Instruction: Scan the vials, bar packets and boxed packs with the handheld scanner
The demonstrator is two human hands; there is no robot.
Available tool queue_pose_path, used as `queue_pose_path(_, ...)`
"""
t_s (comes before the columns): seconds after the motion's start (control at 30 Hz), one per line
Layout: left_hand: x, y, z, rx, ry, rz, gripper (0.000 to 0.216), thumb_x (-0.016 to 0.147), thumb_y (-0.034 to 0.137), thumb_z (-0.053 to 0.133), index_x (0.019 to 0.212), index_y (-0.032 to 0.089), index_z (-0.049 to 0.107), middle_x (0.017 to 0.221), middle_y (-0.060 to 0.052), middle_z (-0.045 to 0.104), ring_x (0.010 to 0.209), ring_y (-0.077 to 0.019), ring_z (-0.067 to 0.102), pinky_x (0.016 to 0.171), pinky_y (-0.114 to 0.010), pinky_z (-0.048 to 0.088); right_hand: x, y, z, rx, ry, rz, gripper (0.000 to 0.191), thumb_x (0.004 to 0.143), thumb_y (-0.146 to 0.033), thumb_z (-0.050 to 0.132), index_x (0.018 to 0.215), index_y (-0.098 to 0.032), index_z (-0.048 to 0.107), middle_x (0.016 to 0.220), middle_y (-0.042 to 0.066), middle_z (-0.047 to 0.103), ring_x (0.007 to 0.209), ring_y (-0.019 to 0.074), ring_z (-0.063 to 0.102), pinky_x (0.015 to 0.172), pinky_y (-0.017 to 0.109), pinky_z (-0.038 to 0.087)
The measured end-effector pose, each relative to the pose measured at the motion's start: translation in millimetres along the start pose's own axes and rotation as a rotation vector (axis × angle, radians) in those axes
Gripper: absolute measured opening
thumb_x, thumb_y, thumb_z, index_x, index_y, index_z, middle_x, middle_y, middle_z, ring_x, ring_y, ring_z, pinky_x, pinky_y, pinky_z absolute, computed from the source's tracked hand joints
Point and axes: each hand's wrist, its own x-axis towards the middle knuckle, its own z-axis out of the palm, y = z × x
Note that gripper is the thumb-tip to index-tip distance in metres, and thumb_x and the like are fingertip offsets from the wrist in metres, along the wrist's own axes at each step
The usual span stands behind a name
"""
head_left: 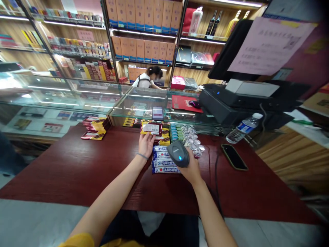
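Lit shelves rise behind a glass counter, and a dark red table spreads in front of you. At twelve o'clock, beyond the glass, a person in a white top bends low, one arm stretched to the right.

Now to your hands! Your left hand is out at twelve o'clock, fingertips on the near edge of a red-and-yellow pack, its white barcode label facing you; whether the thumb pinches it from below, I can't tell. Your right hand, between twelve and one, wraps firmly around a dark scanner, blue light glowing, nose angled towards the pack.

Beneath the scanner, blue-and-white stick packs lie in a row, with yellow packs just beyond. Towards one o'clock, round-topped packs crowd together in blue, green and silver. Over at eleven sits a pile of red-and-yellow packs, well apart. Near two: a phone lying flat, and a water bottle just past it.
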Motion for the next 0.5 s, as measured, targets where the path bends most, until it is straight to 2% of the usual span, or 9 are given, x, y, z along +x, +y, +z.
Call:
queue_pose_path(0.13,-0.3,1.1,-3.6,0.007,-0.048,0.028,0.017,0.089,0.011,0.068,0.094,0.024,0.058,0.104,-0.001,0.073,0.106,-0.0131,0.071,0.11,-0.039,0.052,3.3,-6.2,-4.1,-0.094,-0.155,-0.065,0.048,0.078,-0.029,0.072,0.125,-0.024,0.063,0.078,0.003,0.078,0.066,0.0264,0.077,0.057,0.028,0.053)
queue_pose_path(0.23,-1.0,1.2,-4.0,0.021,-0.082,0.048,0.017,0.088,0.013,0.07,0.096,0.024,0.059,0.107,-0.001,0.072,0.108,-0.0132,0.07,0.112,-0.04,0.051,4.6,-9.3,-5.4,-0.148,-0.208,-0.111,0.044,0.076,-0.027,0.071,0.119,-0.025,0.067,0.076,0.002,0.078,0.066,0.0281,0.078,0.056,0.028,0.051)
queue_pose_path(0.33,-0.6,0.8,-3.7,0.019,-0.06,0.036,0.021,0.085,0.015,0.074,0.096,0.024,0.059,0.103,0.001,0.073,0.101,-0.0124,0.071,0.11,-0.039,0.051,4.0,-10.4,-5.9,-0.151,-0.179,-0.076,0.038,0.077,-0.03,0.071,0.114,-0.024,0.067,0.073,0.002,0.077,0.064,0.0272,0.077,0.054,0.027,0.049)
queue_pose_path(0.5,1.5,2.3,-4.9,-0.003,-0.059,0.026,0.023,0.084,0.014,0.076,0.098,0.024,0.06,0.1,0.001,0.074,0.094,-0.0112,0.071,0.105,-0.036,0.054,2.5,-2.5,-5.7,-0.126,-0.102,-0.036,0.047,0.077,-0.032,0.072,0.122,-0.021,0.062,0.08,0.005,0.078,0.065,0.0251,0.076,0.056,0.027,0.051)
